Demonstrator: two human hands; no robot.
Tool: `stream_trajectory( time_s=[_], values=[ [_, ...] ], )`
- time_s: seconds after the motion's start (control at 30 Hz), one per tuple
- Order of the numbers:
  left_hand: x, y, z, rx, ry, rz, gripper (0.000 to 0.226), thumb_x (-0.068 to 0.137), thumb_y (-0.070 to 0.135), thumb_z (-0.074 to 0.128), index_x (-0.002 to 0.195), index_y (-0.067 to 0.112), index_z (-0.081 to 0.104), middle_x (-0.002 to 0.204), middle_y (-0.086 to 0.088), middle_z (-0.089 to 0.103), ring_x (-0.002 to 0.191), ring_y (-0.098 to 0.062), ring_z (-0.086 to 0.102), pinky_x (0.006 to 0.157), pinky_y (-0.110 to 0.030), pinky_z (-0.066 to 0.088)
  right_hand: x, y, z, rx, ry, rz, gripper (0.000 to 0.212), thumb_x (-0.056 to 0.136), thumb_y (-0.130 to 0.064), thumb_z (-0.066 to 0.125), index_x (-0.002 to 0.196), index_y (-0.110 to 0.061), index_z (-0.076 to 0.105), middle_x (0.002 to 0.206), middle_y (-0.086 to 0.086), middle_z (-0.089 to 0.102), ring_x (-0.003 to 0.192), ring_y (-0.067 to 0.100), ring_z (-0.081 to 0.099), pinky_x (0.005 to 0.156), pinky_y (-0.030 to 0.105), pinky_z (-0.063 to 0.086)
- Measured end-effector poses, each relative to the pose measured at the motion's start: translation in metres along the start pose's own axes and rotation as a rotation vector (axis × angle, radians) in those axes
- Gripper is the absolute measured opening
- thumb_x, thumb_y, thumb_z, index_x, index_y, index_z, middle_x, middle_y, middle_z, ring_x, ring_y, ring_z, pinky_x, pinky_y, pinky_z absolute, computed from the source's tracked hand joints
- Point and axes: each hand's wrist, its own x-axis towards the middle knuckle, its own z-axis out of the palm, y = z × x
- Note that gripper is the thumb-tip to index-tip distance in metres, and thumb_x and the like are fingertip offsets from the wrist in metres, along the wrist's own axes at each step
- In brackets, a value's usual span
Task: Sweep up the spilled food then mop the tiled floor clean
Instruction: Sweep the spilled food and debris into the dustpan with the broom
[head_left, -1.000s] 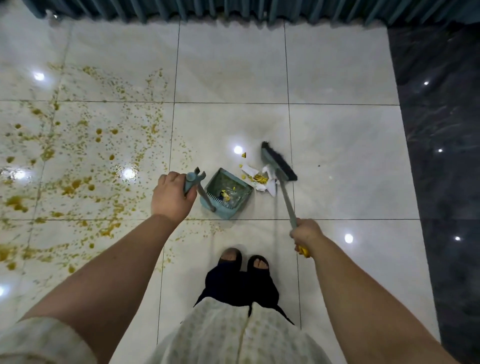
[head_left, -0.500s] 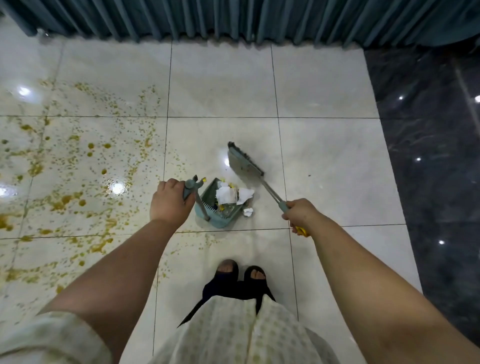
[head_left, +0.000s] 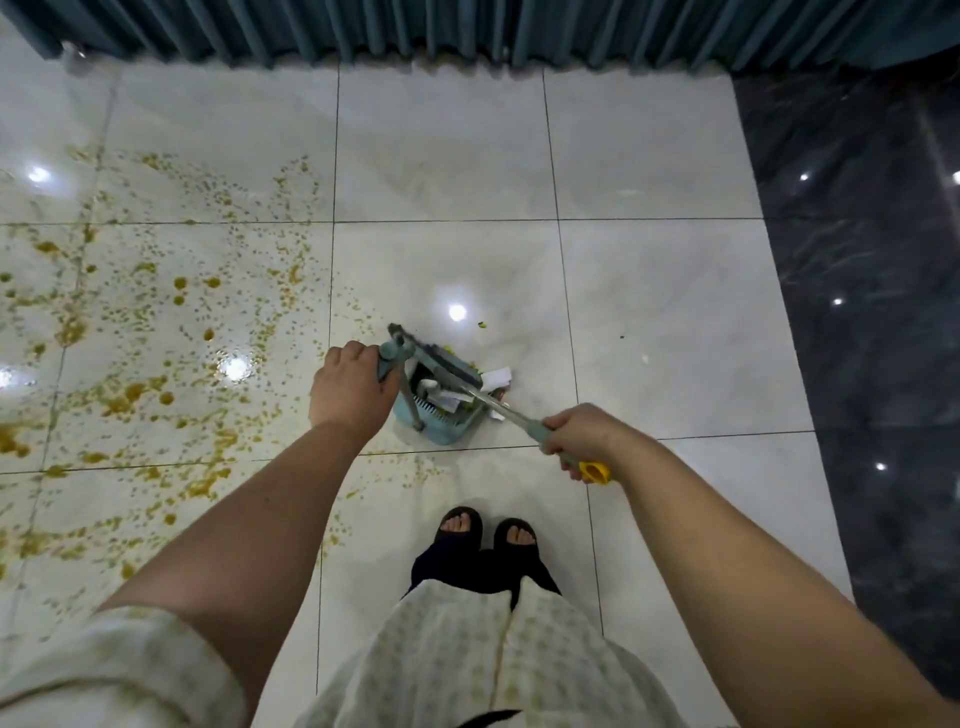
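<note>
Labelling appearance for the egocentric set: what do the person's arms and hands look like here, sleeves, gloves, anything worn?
Both forearms are bare. The left hand and right hand have no gloves; no rings, watch or bands are visible. A pale cream sleeve with a faint yellowish print is pushed up at the left arm. No sleeve shows on the right arm within the frame.

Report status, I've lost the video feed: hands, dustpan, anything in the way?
Left hand on dustpan handle, right hand on broom. Paper scraps in pan. Yellow spill unswept at left.
</note>
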Motion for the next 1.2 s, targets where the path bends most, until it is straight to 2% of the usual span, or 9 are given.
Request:
stream_trajectory(
  time_s=[0.13, 0.23, 0.37, 0.43, 0.6, 0.8, 1.0, 1.1, 1.2],
  values=[
    [-0.001, -0.002, -0.001, 0.005, -0.001, 0.002, 0.039, 0.095, 0.042, 0.045, 0.107, 0.007, 0.059, 0.107, -0.01, 0.056, 0.105, -0.031, 0.048, 0.081, -0.043, 0.047, -0.012, -0.014, -0.034, 0.048, 0.103, -0.03, 0.038, 0.091, -0.007, 0.061, 0.128, -0.016, 0.061, 0.073, 0.013, 0.057, 0.051, 0.018, 0.049, 0.039, 0.017, 0.041],
    [-0.003, -0.001, 0.0, 0.017, 0.008, 0.002, 0.038, 0.094, 0.041, 0.047, 0.107, 0.007, 0.06, 0.106, -0.011, 0.057, 0.104, -0.031, 0.049, 0.079, -0.043, 0.048, 0.008, -0.022, -0.031, 0.055, 0.168, -0.073, 0.044, 0.092, -0.007, 0.06, 0.135, -0.016, 0.056, 0.072, 0.014, 0.057, 0.051, 0.021, 0.051, 0.042, 0.021, 0.043],
    [-0.003, 0.0, 0.003, 0.052, 0.03, -0.004, 0.039, 0.094, 0.042, 0.047, 0.107, 0.008, 0.062, 0.104, -0.01, 0.059, 0.101, -0.03, 0.051, 0.076, -0.04, 0.047, 0.055, -0.031, -0.011, -0.024, 0.221, -0.121, 0.044, 0.092, -0.006, 0.055, 0.135, -0.01, 0.054, 0.075, 0.019, 0.06, 0.061, 0.031, 0.06, 0.062, 0.04, 0.056],
    [-0.002, -0.002, 0.006, 0.071, 0.043, -0.014, 0.04, 0.093, 0.043, 0.046, 0.107, 0.009, 0.062, 0.104, -0.009, 0.06, 0.101, -0.029, 0.052, 0.077, -0.04, 0.047, 0.073, -0.03, 0.0, -0.076, 0.222, -0.132, 0.043, 0.091, -0.006, 0.054, 0.135, -0.008, 0.054, 0.079, 0.015, 0.059, 0.07, 0.032, 0.061, 0.069, 0.039, 0.055],
    [-0.003, -0.004, 0.006, 0.097, 0.028, -0.025, 0.04, 0.094, 0.043, 0.044, 0.11, 0.011, 0.06, 0.107, -0.007, 0.059, 0.104, -0.029, 0.05, 0.081, -0.04, 0.046, 0.083, -0.015, 0.023, -0.151, 0.109, -0.041, 0.044, 0.091, -0.005, 0.05, 0.135, -0.012, 0.054, 0.083, 0.02, 0.059, 0.057, 0.028, 0.059, 0.05, 0.029, 0.05],
    [-0.003, -0.002, 0.001, 0.052, 0.006, -0.018, 0.042, 0.094, 0.043, 0.043, 0.112, 0.009, 0.059, 0.112, -0.009, 0.058, 0.108, -0.029, 0.048, 0.084, -0.041, 0.046, 0.028, -0.01, 0.017, -0.048, -0.039, 0.009, 0.041, 0.091, -0.006, 0.056, 0.131, -0.013, 0.056, 0.077, 0.018, 0.058, 0.052, 0.022, 0.052, 0.051, 0.026, 0.045],
    [-0.003, 0.001, -0.003, 0.062, -0.015, -0.018, 0.043, 0.095, 0.044, 0.042, 0.118, 0.01, 0.057, 0.116, -0.008, 0.056, 0.112, -0.028, 0.047, 0.086, -0.041, 0.045, -0.003, -0.013, -0.035, 0.228, 0.084, -0.053, 0.041, 0.091, -0.007, 0.057, 0.131, -0.017, 0.058, 0.07, 0.016, 0.057, 0.047, 0.019, 0.046, 0.042, 0.022, 0.04],
    [-0.005, 0.002, -0.001, 0.054, -0.001, -0.014, 0.042, 0.095, 0.043, 0.043, 0.115, 0.01, 0.058, 0.114, -0.009, 0.057, 0.109, -0.029, 0.048, 0.084, -0.04, 0.045, 0.017, -0.013, -0.03, 0.358, 0.127, -0.082, 0.042, 0.093, -0.01, 0.055, 0.135, -0.017, 0.055, 0.07, 0.015, 0.055, 0.047, 0.019, 0.044, 0.043, 0.022, 0.038],
    [-0.004, 0.0, 0.001, 0.061, 0.015, -0.015, 0.042, 0.095, 0.044, 0.043, 0.114, 0.01, 0.059, 0.111, -0.008, 0.058, 0.107, -0.028, 0.049, 0.083, -0.04, 0.045, 0.05, -0.018, -0.007, 0.485, 0.167, -0.082, 0.038, 0.097, -0.022, 0.055, 0.135, -0.019, 0.054, 0.07, 0.015, 0.054, 0.048, 0.019, 0.045, 0.045, 0.023, 0.04]
  ],
)
